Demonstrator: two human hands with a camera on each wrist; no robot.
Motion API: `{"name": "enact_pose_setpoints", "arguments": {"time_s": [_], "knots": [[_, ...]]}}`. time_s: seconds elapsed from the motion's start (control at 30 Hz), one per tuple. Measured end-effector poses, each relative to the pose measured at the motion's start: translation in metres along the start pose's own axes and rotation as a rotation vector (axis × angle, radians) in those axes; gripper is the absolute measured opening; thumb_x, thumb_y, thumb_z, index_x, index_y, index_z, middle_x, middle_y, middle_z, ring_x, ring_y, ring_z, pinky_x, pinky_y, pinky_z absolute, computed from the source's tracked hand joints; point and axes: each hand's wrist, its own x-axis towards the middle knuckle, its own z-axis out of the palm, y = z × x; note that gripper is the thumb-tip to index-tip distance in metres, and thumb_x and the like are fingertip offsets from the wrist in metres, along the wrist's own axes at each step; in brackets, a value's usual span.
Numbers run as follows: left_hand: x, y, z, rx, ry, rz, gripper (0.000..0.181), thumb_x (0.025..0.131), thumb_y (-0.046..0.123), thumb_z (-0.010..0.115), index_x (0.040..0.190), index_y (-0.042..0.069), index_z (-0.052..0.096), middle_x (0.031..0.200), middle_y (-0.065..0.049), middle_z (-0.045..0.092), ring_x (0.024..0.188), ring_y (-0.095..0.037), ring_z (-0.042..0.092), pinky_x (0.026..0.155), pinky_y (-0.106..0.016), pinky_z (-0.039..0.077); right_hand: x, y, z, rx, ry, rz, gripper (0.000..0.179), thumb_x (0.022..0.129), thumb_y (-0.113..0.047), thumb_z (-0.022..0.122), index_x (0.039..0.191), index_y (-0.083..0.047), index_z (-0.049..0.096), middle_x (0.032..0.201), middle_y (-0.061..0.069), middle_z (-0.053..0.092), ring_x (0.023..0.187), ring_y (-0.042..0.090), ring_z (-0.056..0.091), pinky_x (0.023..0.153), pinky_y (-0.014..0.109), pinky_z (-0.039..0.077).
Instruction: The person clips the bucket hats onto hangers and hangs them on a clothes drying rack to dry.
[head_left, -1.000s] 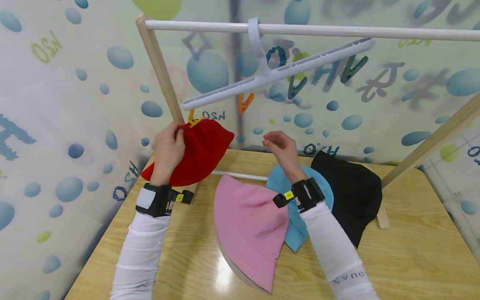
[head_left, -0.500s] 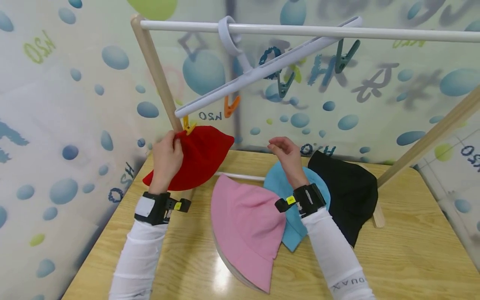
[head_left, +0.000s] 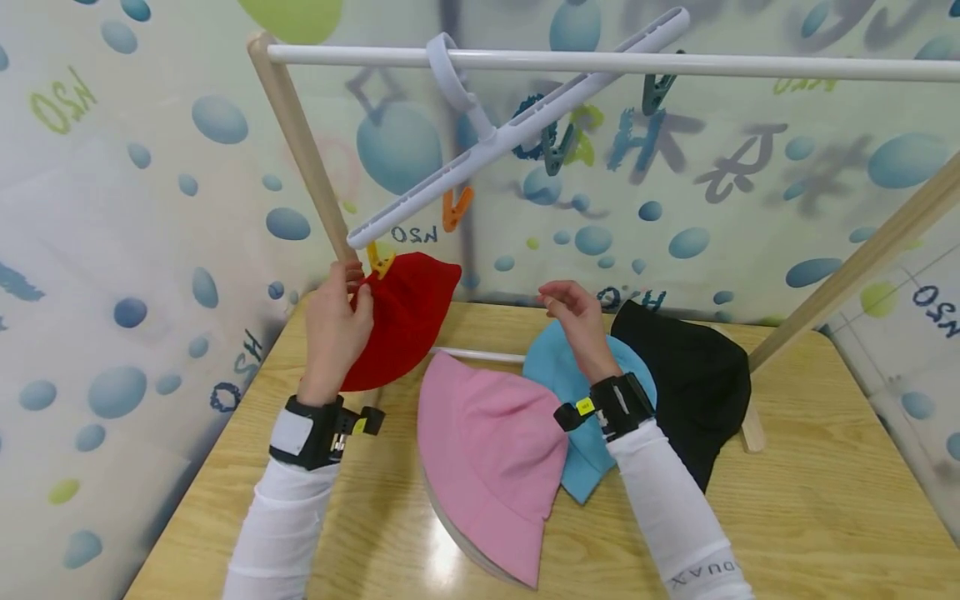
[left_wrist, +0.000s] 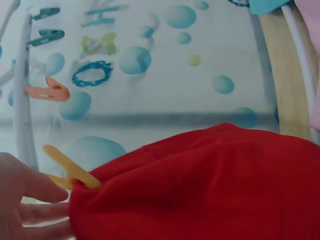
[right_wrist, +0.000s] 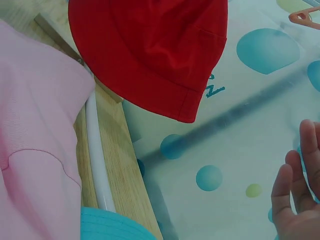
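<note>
A red bucket hat (head_left: 408, 317) hangs by its edge from the yellow clip (head_left: 381, 262) at the low left end of the pale hanger (head_left: 495, 142). My left hand (head_left: 336, 321) is beside that edge, thumb and fingers apart; in the left wrist view the fingertips (left_wrist: 52, 212) are at the red cloth, and whether they touch it I cannot tell. Loosely bent and holding nothing, my right hand (head_left: 581, 321) hovers over the light blue hat (head_left: 581, 462). A pink hat (head_left: 491, 458) overlaps the blue one on the table, and a black hat (head_left: 682, 383) lies to the right.
The hanger hooks over a white rail (head_left: 750, 64) between wooden posts (head_left: 303, 142). An orange clip (head_left: 456, 208) and two dark green clips (head_left: 557, 148) hang from it. A lower white bar (head_left: 480, 355) runs behind the hats on the wooden table (head_left: 840, 500).
The hanger has slid left and tilted more, its left end sinking and right end rising. My left fingers have parted from their pinch on the red hat. The right hand has stayed nearly still.
</note>
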Motion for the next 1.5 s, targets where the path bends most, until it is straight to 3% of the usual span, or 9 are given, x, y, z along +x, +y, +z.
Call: {"name": "enact_pose_setpoints", "arguments": {"time_s": [0.23,0.47,0.6,0.73,1.0,1.17,1.3,1.5], "knots": [[-0.012,0.03,-0.007,0.059,0.1,0.084,0.025,0.093,0.002,0.059,0.115,-0.009,0.056,0.104,-0.025,0.06,0.089,-0.04,0.057,0.075,-0.049,0.05,-0.003,-0.003,-0.007,-0.02,0.011,-0.018,0.024,0.097,-0.003,0.051,0.116,0.011,0.055,0.113,0.028,0.057,0.102,0.031,0.055,0.082,0.028,0.045],[-0.026,0.057,-0.009,0.084,0.101,0.175,0.023,0.09,0.005,0.064,0.109,-0.007,0.059,0.101,-0.023,0.065,0.08,-0.037,0.061,0.073,-0.048,0.053,-0.004,-0.005,-0.017,-0.033,-0.013,-0.003,0.023,0.098,-0.001,0.048,0.118,0.011,0.055,0.112,0.021,0.057,0.098,0.017,0.055,0.087,0.04,0.045],[-0.033,0.072,0.001,0.076,0.057,0.225,0.023,0.087,0.006,0.067,0.106,-0.005,0.061,0.1,-0.022,0.067,0.083,-0.037,0.065,0.075,-0.049,0.054,0.001,-0.011,-0.024,-0.071,-0.071,-0.011,0.024,0.099,-0.002,0.047,0.118,0.011,0.055,0.112,0.018,0.058,0.099,0.019,0.054,0.088,0.037,0.043],[-0.04,0.083,0.017,0.066,-0.004,0.225,0.023,0.087,0.007,0.068,0.107,-0.002,0.063,0.1,-0.019,0.068,0.083,-0.033,0.064,0.075,-0.046,0.054,0.01,-0.022,-0.029,-0.125,-0.127,-0.03,0.024,0.099,-0.004,0.048,0.117,0.009,0.057,0.114,0.025,0.055,0.1,0.02,0.053,0.09,0.037,0.042],[-0.056,0.089,0.045,0.104,-0.114,0.212,0.015,0.087,0.007,0.067,0.101,0.001,0.066,0.085,-0.012,0.068,0.068,-0.027,0.058,0.055,-0.036,0.05,0.029,-0.049,-0.024,-0.262,-0.237,-0.059,0.025,0.099,-0.008,0.049,0.12,0.005,0.057,0.119,0.019,0.058,0.109,0.028,0.05,0.092,0.035,0.041],[-0.066,0.09,0.059,0.135,-0.177,0.242,0.012,0.086,0.01,0.069,0.095,0.003,0.066,0.08,-0.009,0.067,0.061,-0.026,0.058,0.046,-0.033,0.046,0.045,-0.075,-0.009,-0.361,-0.287,-0.101,0.027,0.101,-0.01,0.049,0.124,0.001,0.057,0.121,0.015,0.058,0.111,0.024,0.052,0.094,0.035,0.042],[-0.072,0.091,0.065,0.14,-0.207,0.281,0.012,0.085,0.012,0.071,0.092,0.003,0.067,0.076,-0.008,0.067,0.058,-0.024,0.058,0.049,-0.031,0.046,0.059,-0.099,0.009,-0.409,-0.346,-0.143,0.032,0.102,-0.014,0.049,0.13,-0.002,0.054,0.125,0.011,0.058,0.115,0.02,0.052,0.097,0.034,0.042],[-0.088,0.092,0.076,0.144,-0.284,0.284,0.014,0.084,0.014,0.074,0.092,0.003,0.068,0.075,-0.007,0.067,0.058,-0.021,0.059,0.051,-0.027,0.046,0.069,-0.122,0.039,-0.399,-0.457,-0.09,0.041,0.105,-0.018,0.041,0.144,-0.005,0.042,0.142,0.007,0.047,0.128,0.019,0.044,0.104,0.032,0.036]]}}
